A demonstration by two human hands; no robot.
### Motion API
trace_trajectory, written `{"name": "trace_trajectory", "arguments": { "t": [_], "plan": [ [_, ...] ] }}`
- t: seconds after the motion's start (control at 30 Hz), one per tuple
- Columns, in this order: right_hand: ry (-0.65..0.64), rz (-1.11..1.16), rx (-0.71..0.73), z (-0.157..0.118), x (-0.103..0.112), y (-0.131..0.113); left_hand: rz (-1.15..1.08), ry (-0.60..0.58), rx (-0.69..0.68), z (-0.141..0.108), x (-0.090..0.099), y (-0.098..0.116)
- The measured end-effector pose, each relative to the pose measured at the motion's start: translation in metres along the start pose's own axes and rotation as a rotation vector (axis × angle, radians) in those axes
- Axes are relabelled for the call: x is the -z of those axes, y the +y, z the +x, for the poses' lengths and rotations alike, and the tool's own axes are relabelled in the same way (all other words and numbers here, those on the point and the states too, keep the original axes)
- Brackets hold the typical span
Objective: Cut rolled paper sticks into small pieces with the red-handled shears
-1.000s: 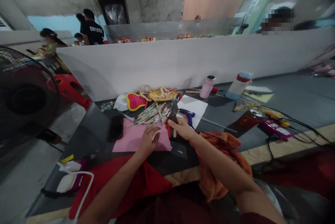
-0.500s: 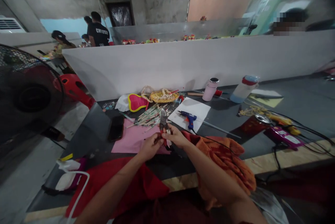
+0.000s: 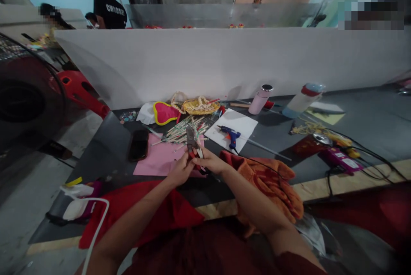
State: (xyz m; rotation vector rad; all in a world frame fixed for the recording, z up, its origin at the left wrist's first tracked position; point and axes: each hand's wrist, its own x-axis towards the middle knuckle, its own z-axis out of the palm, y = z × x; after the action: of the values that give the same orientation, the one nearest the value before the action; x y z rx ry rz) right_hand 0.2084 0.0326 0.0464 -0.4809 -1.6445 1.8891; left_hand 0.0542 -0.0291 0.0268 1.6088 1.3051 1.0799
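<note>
Both my hands meet over the front edge of a pink sheet. Between them is a cutting tool with red handles and a grey metal head pointing away from me. My left hand has its fingers closed at the handles. From the other side, my right hand is wrapped round the handles too. Just beyond the tool's head lies a loose pile of thin sticks. Whether a small piece sits between my fingers is too small to tell.
A blue glue gun lies on white paper, right of the sticks. A phone is at the left. Orange cloth, a red can, a pink bottle and a yellow basket surround the work area. A fan stands far left.
The view has tilted down, so the table sits higher in the picture. Both hands and the tool have shifted slightly left, and the tool is still held.
</note>
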Motion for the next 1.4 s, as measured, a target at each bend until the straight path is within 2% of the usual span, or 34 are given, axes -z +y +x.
{"name": "trace_trajectory", "arguments": {
  "t": [0.1, 0.27, 0.4, 0.6, 0.73, 0.9, 0.97, 1.1, 1.27, 1.33, 1.4],
  "plan": [
    [-0.083, 0.058, -0.048, 0.000, 0.001, -0.002, -0.093, -0.014, 0.033, 0.000, 0.000, 0.005],
    [-0.032, 0.073, -0.023, 0.003, 0.002, 0.009, -0.461, -0.004, 0.199, 0.006, 0.000, 0.002],
    [-0.079, 0.117, -0.052, 0.005, -0.003, 0.009, -0.318, 0.093, 0.145, 0.009, 0.003, -0.003],
    [-0.062, 0.191, -0.065, 0.007, -0.017, 0.002, -0.083, 0.122, 0.054, 0.010, 0.011, 0.000],
    [-0.044, 0.231, -0.083, 0.008, -0.023, 0.002, -0.071, 0.111, 0.044, 0.010, 0.019, 0.003],
    [-0.009, 0.241, -0.122, 0.007, -0.028, 0.000, -0.166, 0.030, 0.027, 0.008, 0.024, 0.005],
    [0.021, 0.178, -0.098, 0.008, -0.029, 0.001, -0.223, 0.059, 0.045, 0.009, 0.021, 0.002],
    [0.144, -0.123, -0.023, 0.009, -0.027, 0.004, -0.315, 0.234, 0.106, 0.013, 0.008, -0.005],
    [0.259, -0.591, 0.016, 0.003, -0.024, 0.002, -0.459, 0.283, 0.144, 0.007, -0.004, -0.008],
    [0.257, -0.614, 0.010, 0.000, -0.025, 0.001, -0.458, 0.321, 0.145, 0.003, -0.005, -0.007],
    [0.243, -0.546, -0.013, -0.002, -0.028, 0.004, -0.459, 0.355, 0.140, 0.000, -0.005, -0.006]
  ]
}}
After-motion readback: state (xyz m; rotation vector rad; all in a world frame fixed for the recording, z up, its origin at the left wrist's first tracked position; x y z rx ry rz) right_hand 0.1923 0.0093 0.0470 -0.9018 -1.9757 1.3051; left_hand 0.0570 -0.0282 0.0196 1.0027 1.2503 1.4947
